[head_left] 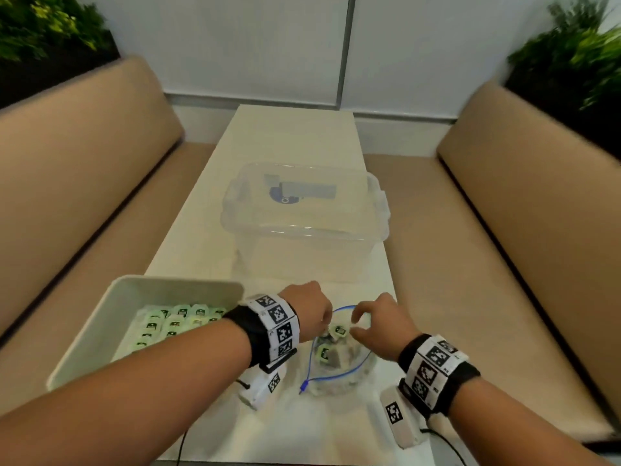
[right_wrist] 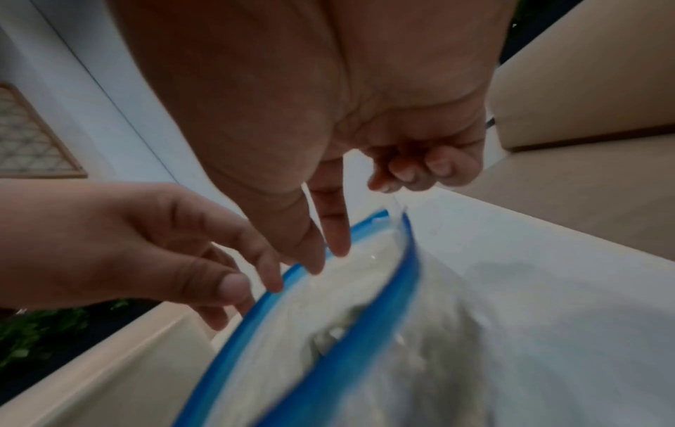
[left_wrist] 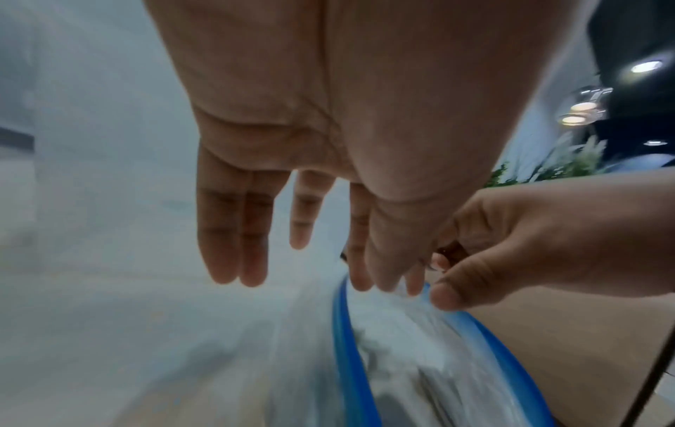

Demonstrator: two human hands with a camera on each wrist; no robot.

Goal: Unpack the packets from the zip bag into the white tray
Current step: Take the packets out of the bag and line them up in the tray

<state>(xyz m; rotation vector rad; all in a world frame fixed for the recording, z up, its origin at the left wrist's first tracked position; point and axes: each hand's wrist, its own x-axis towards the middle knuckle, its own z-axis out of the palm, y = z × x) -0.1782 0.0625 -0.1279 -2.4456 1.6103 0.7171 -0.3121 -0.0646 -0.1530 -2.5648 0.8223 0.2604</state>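
The clear zip bag (head_left: 339, 368) with a blue rim stands open on the table between my hands. Light green packets (head_left: 339, 330) show in its mouth. My left hand (head_left: 316, 314) hangs over the bag's left rim with straight fingers (left_wrist: 233, 245), and its index and thumb tips reach the blue rim (left_wrist: 343, 332). My right hand (head_left: 361, 326) pinches the bag's far right rim (right_wrist: 405, 231) between thumb and index finger, its other fingers (right_wrist: 420, 170) curled. The white tray (head_left: 84, 338) at the left holds several packets (head_left: 174, 322). The wrist views are blurred.
A clear lidded plastic box (head_left: 305, 223) stands just beyond the bag in the middle of the white table (head_left: 292, 136). Tan benches (head_left: 84, 163) run along both sides. A black cable (head_left: 447, 442) lies at the near edge.
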